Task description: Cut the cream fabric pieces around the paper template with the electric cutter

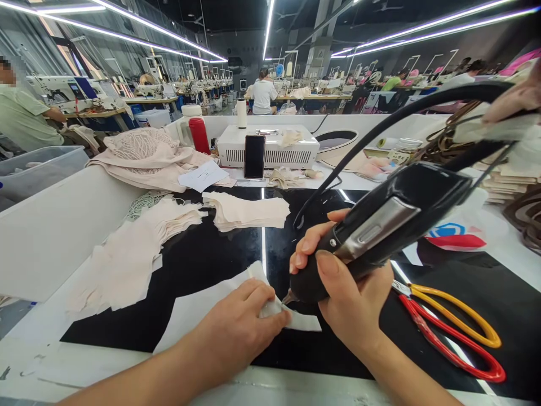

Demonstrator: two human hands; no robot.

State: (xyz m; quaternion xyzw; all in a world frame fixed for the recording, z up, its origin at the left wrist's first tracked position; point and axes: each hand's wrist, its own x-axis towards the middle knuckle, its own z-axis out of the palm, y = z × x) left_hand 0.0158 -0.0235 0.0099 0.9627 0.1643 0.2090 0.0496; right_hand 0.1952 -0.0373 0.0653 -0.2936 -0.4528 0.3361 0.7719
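Observation:
My right hand (pixel 353 299) is wrapped round a black corded handheld tool (pixel 372 225) with a silver side plate. Its narrow metal tip (pixel 288 298) points down and left, close to the fingers of my left hand (pixel 240 324). Those fingers pinch a white fabric piece (pixel 203 304) just above the black work surface (pixel 198 265). A strip of this fabric sticks out to the right below the tool's tip. Whether tip and fabric touch, I cannot tell. Scissors (pixel 448 327) with one yellow and one red handle lie right of my right hand.
Pale fabric stacks (pixel 249 211) lie behind and to the left. At the back, a phone (pixel 254 157) leans on a white vented box (pixel 291 145) beside a red bottle (pixel 198 135). The tool's black cable (pixel 376 121) arches overhead at right. People sit at sewing machines beyond.

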